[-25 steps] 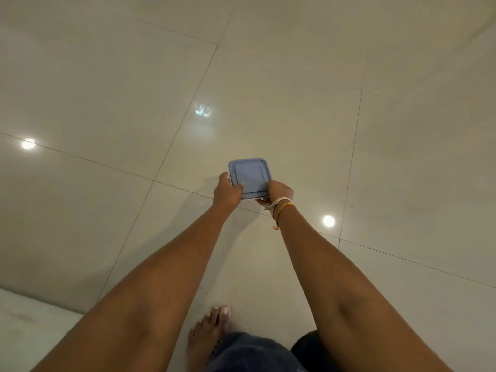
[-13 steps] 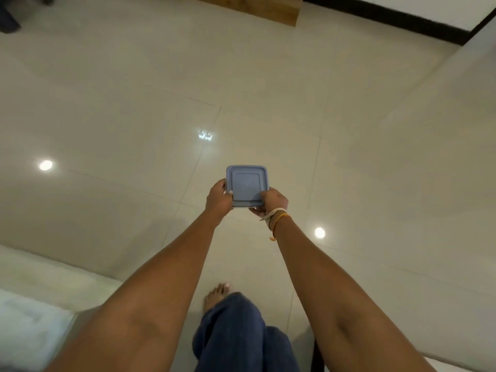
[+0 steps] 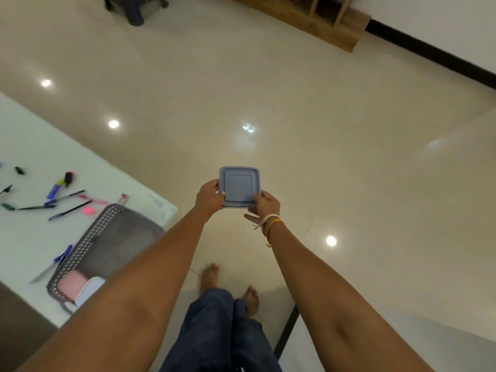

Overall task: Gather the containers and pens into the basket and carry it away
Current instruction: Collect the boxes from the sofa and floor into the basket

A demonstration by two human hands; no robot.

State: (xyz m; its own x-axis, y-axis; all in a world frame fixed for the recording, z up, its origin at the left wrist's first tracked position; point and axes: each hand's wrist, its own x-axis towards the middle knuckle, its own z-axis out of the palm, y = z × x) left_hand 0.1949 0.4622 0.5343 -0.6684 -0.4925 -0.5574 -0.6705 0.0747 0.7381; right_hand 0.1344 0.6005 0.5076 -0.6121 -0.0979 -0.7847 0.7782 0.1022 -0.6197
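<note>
Both hands hold a square blue-lidded container (image 3: pixel 239 187) out in front of the body, above the tiled floor (image 3: pixel 349 157). The left hand (image 3: pixel 209 196) grips its left edge with curled fingers; the right hand (image 3: pixel 264 204) pinches the near right corner, thumb on the lid.

The grey perforated basket (image 3: pixel 107 237) sits well to the left of the left hand and lower, on a white table (image 3: pixel 40 146), with a pink container (image 3: pixel 72 284) and a pale one (image 3: pixel 90 288) already inside. Pens and highlighters (image 3: pixel 61 200) lie scattered on the table beyond the basket.

The grip is only at the edges, so the container could slip and drop to the hard floor during the swing left. The lid could also pop off if it is not fully seated. A low swing might clip the basket rim or knock pens off the table.
</note>
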